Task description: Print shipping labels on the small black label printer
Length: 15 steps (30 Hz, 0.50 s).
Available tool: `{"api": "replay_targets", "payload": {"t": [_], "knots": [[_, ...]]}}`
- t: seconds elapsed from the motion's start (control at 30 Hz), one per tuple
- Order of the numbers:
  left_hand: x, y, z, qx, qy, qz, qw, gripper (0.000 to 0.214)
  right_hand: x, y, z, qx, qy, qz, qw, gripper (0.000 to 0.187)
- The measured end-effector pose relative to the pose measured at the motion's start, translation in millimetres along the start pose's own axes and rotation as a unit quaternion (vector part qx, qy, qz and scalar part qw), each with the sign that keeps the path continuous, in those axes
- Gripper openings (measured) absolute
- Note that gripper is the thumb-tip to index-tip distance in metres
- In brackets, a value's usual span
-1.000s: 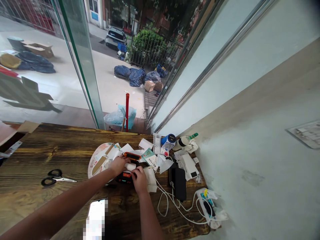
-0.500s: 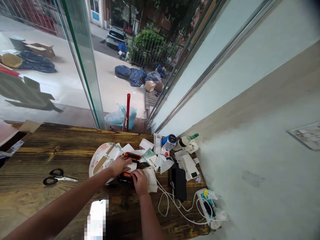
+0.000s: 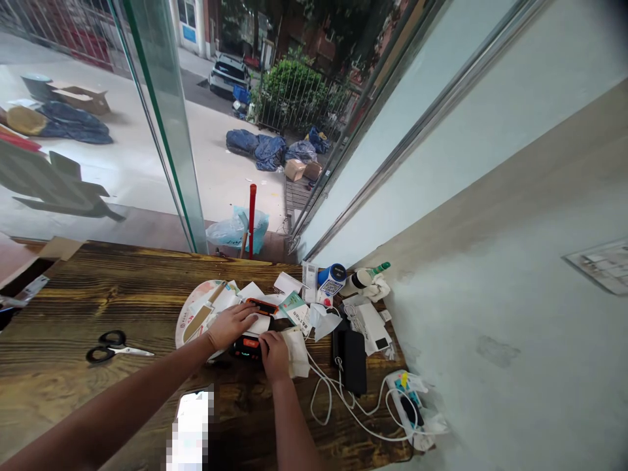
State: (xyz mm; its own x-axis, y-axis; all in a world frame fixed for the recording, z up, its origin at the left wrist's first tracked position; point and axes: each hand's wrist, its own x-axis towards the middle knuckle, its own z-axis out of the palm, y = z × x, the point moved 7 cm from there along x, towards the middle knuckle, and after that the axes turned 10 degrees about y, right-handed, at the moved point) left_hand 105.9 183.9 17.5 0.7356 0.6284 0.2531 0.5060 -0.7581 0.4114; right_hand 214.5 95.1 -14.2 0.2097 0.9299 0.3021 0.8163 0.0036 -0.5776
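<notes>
A small black-and-orange portable printer (image 3: 244,350) sits on the wooden table with its orange-edged lid (image 3: 263,306) raised. White roll paper (image 3: 261,325) shows inside it. My left hand (image 3: 230,327) lies across the printer's left side, fingers stretched out over the paper and toward the lid. On the right side, my right hand (image 3: 275,354) has its fingers curled against the printer's edge, gripping it. The inside of the printer is partly covered by my hands.
Black-handled scissors (image 3: 114,347) lie at left, and a lit phone (image 3: 190,425) in front. Papers and a round fan (image 3: 185,317) surround the printer. A black case (image 3: 354,360), white cables (image 3: 333,392) and a power strip (image 3: 409,412) are at right, near the wall.
My left hand has shifted slightly left and its fingers have flattened, so more of the white paper and the printer's front shows. My right hand stays almost in place.
</notes>
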Motion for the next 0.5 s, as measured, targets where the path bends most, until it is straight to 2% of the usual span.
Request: {"api": "replay_targets", "payload": {"t": [0.1, 0.23, 0.5], "knots": [[10, -9, -10.5, 0.011, 0.053, -0.006, 0.999, 0.040, 1, 0, -1, 0.001, 0.008, -0.002, 1.000, 0.016], [18, -13, -9.5, -0.007, 0.048, 0.023, 0.999, 0.034, -1, 1, 0, -0.004, 0.027, -0.003, 1.000, 0.016], [-29, 0, -0.2, -0.038, 0.054, 0.101, 0.993, 0.026, -16, 6, 4, -0.020, 0.096, 0.017, 0.995, 0.020]]}}
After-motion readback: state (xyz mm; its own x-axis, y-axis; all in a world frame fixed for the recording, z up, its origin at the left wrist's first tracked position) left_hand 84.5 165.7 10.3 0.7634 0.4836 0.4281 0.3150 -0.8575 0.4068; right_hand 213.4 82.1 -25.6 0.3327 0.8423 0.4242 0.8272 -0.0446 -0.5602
